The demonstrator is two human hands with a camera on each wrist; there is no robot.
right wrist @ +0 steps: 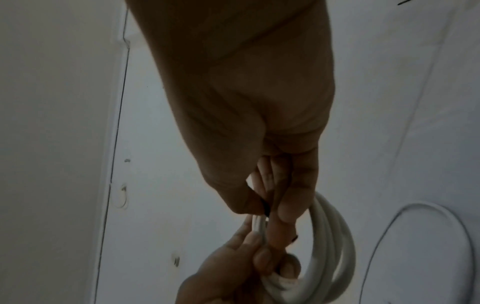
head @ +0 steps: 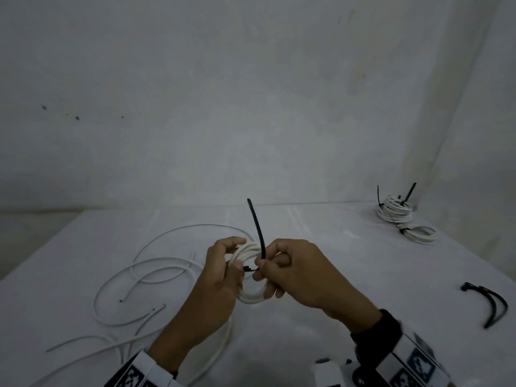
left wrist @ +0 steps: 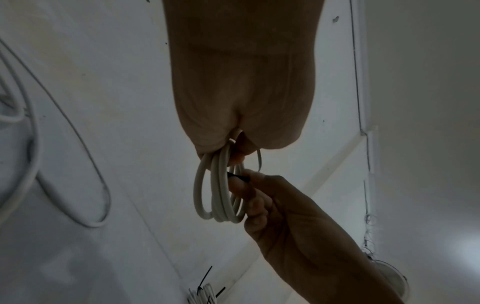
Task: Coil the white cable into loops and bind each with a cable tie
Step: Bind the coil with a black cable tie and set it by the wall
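A small coil of white cable (head: 248,254) hangs above the table between both hands. My left hand (head: 223,270) grips the coil's left side, fingers curled round the strands (left wrist: 221,185). My right hand (head: 282,270) pinches a black cable tie (head: 258,233) at the coil; the tie's tail stands up and its head (head: 247,268) sits between the two thumbs. In the right wrist view the thumb and forefinger pinch the black tie (right wrist: 265,207) beside the coil (right wrist: 330,236). The rest of the white cable (head: 145,272) trails loose on the table to the left.
Bound white coils (head: 396,212) with black ties lie at the table's far right corner, another (head: 420,233) just in front. Spare black cable ties (head: 487,303) lie at the right edge. A white table (head: 335,261) meets a white wall behind.
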